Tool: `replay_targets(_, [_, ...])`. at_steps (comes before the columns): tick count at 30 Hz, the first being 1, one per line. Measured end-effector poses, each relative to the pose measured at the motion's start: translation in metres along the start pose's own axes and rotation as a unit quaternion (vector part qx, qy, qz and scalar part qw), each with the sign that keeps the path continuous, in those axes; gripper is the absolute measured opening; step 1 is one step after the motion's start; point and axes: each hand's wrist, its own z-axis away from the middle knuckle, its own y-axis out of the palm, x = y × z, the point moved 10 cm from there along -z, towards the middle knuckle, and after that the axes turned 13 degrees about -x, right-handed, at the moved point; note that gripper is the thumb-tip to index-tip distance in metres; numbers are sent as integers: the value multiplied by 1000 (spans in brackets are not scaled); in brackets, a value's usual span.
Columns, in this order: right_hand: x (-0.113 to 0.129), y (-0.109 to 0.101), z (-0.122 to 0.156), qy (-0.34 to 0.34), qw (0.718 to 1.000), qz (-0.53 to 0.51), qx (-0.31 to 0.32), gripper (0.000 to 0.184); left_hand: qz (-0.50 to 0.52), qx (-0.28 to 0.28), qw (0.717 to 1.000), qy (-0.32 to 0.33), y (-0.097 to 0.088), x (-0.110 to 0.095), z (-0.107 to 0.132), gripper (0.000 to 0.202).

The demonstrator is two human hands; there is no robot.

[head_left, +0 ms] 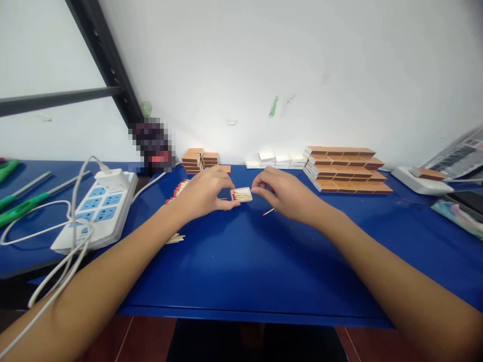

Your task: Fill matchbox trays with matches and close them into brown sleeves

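A small white matchbox tray (246, 198) with red-tipped matches (239, 195) inside is in the middle of the blue table. My left hand (206, 188) grips its left end, thumb at the near corner and fingers behind. At the tray's right end is my right hand (281, 193), with its fingers curled and the tips pinched together; whether they touch the tray or hold a match cannot be made out. One loose match (268, 212) lies below the right hand. A heap of red-tipped matches (181, 190) is partly hidden behind my left hand, and more matchsticks (175, 239) lie by the left forearm.
Brown matchboxes (349, 172) are stacked at the back right, with a smaller stack (193, 160) at the back left. White trays (277, 161) stand along the wall. A power strip (100, 211) with white cables lies left, beside green-handled tools (28, 211). A phone (470, 202) is far right.
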Motion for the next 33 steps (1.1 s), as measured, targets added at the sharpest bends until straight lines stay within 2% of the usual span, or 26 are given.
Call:
replay_targets(2, [-13, 2, 3, 37, 997, -10, 72, 16, -18, -3, 1000, -6, -4, 6, -2, 23])
replay_targets(5, [-33, 8, 17, 102, 975, -23, 198, 23, -33, -4, 999, -16, -10, 16, -3, 24])
replay_targets(7, [-40, 11, 25, 125, 961, -22, 247, 24, -33, -7, 999, -19, -11, 20, -4, 25])
replay_targets(9, [-40, 16, 30, 133, 953, -25, 272, 20, -36, -9, 999, -18, -12, 22, -4, 26])
replay_targets(11, [-34, 23, 29, 131, 956, -38, 260, 20, -42, -9, 999, -17, -11, 22, -4, 29])
replay_targets(16, [-2, 36, 15, 56, 986, -68, 140, 21, -54, -8, 998, -9, -9, 21, -3, 31])
replay_targets(21, [13, 39, 11, 40, 993, -79, 82, 12, -52, -12, 998, -16, -10, 23, -3, 28])
replay_targets(24, [21, 41, 10, 43, 992, -88, 81, 9, -62, -15, 998, -24, -11, 25, -4, 25])
replay_targets(28, [29, 53, 13, 22, 991, -71, 116, 11, -66, -20, 997, -26, -14, 25, -4, 21])
replay_targets(33, [23, 47, 10, -8, 996, -54, 77, 7, -67, -31, 997, -20, -15, 25, -4, 21])
